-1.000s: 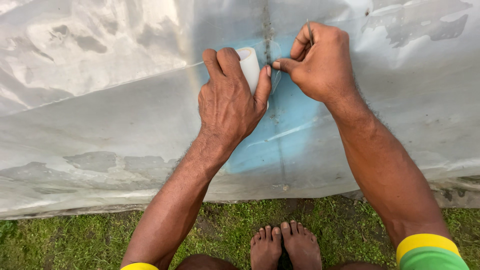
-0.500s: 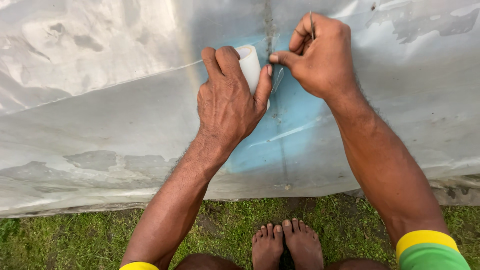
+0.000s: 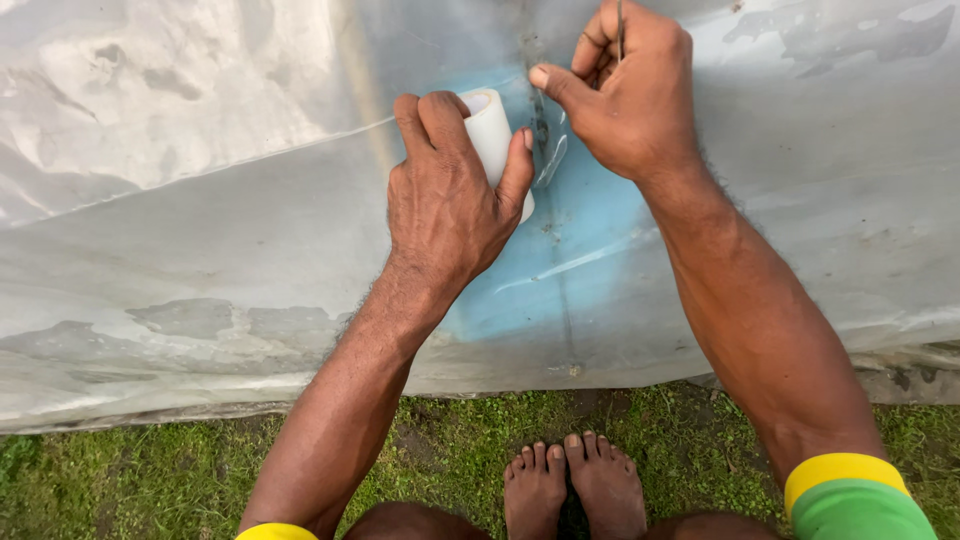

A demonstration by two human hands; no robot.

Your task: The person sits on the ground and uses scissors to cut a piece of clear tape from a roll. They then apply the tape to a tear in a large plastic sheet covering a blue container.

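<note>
My left hand (image 3: 450, 200) grips a white roll of tape (image 3: 495, 140) and holds it against a grey-white plastic sheet (image 3: 200, 230). My right hand (image 3: 625, 95) is just right of the roll, thumb stretched toward it, fingers pinched on a thin dark blade-like tool (image 3: 620, 25) that sticks up between them. Between the hands, a clear strip of tape (image 3: 550, 160) lies on a dark seam that runs down the sheet. Around the seam a light blue patch (image 3: 570, 240) shows through the plastic.
The plastic sheet fills the upper view and hangs down to a lower edge (image 3: 480, 385). Below it is green grass (image 3: 150, 480) with bare soil patches, and my two bare feet (image 3: 575, 490) stand close together there.
My right hand has lifted slightly and its thumb has stretched toward the roll. The left hand keeps the roll in the same spot on the sheet.
</note>
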